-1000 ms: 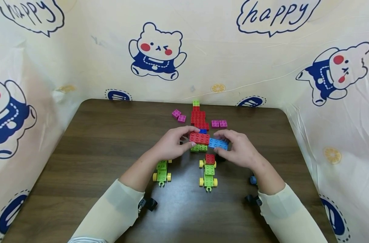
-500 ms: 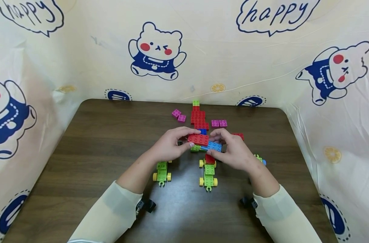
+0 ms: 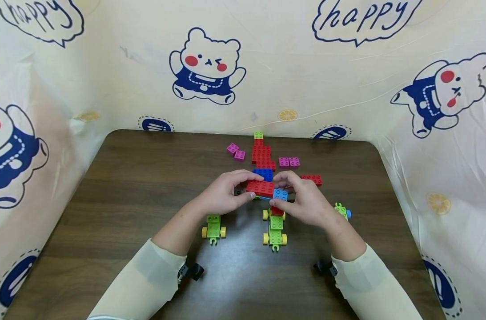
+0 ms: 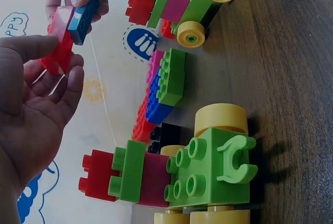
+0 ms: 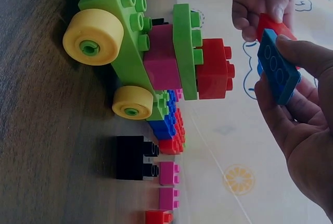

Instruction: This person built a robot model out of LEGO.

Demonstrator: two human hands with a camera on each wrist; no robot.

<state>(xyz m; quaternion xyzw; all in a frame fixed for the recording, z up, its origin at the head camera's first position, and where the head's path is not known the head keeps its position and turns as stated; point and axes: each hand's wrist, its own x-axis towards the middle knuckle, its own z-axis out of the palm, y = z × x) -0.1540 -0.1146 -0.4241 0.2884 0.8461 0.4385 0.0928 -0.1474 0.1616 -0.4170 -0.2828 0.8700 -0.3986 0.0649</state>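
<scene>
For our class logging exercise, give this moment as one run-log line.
left hand: holds red rectangular plastic brick | right hand: holds light-blue rectangular plastic brick | both bricks: held above brown wood-grain table

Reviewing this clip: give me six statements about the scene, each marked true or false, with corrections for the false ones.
1. The left grip holds a red brick. True.
2. The nearest car in the right wrist view has black wheels. False: its wheels are yellow.
3. The right grip holds a light-blue brick. True.
4. Both held bricks touch the table. False: they are raised clear of it.
5. In the head view, pink bricks lie on both sides of the farthest red bricks. True.
6. The right wrist view shows no black brick. False: a black brick shows there.
</scene>
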